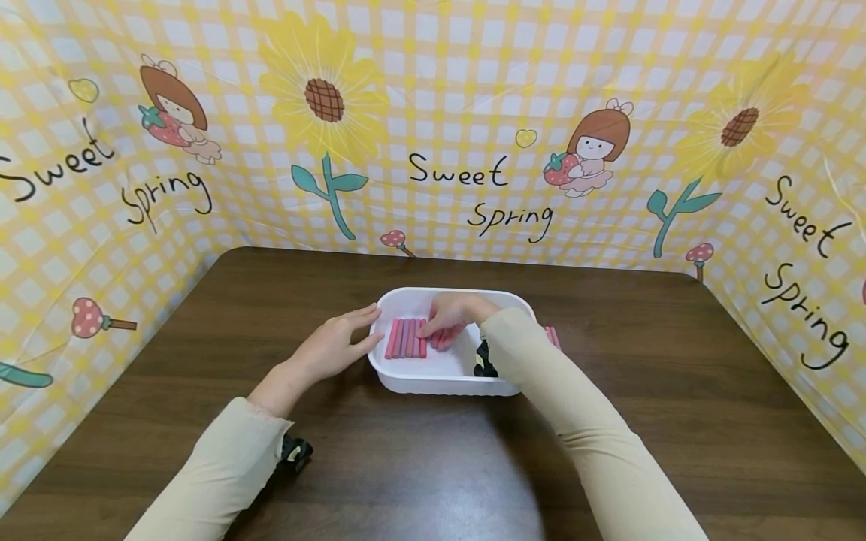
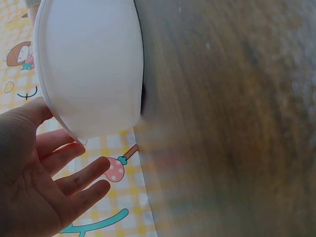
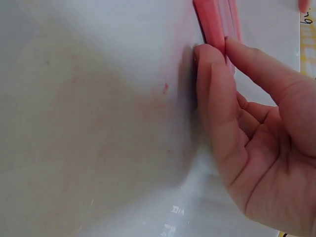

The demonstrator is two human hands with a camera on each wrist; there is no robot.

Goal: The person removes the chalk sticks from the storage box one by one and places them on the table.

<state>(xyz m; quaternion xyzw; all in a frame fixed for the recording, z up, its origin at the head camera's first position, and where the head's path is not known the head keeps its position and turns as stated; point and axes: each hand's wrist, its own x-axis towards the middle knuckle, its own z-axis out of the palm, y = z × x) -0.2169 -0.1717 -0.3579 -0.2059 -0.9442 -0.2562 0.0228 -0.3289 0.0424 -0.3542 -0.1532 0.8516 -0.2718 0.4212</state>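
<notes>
Brown surface point(image 1: 379, 473); white tub point(image 1: 446, 386) mid-frame. My left hand point(image 1: 331, 346), fingers spread, touches its left end; my right hand point(image 1: 452, 312) pinches a pink stick point(image 3: 210, 22) inside, left of centre. Lining-up step, seemingly; next calls for straight placing.

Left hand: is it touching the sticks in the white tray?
Apart: in the head view, the left hand is at the rim of the white tray, with bare white showing between its fingers and the nearest stick.
</notes>
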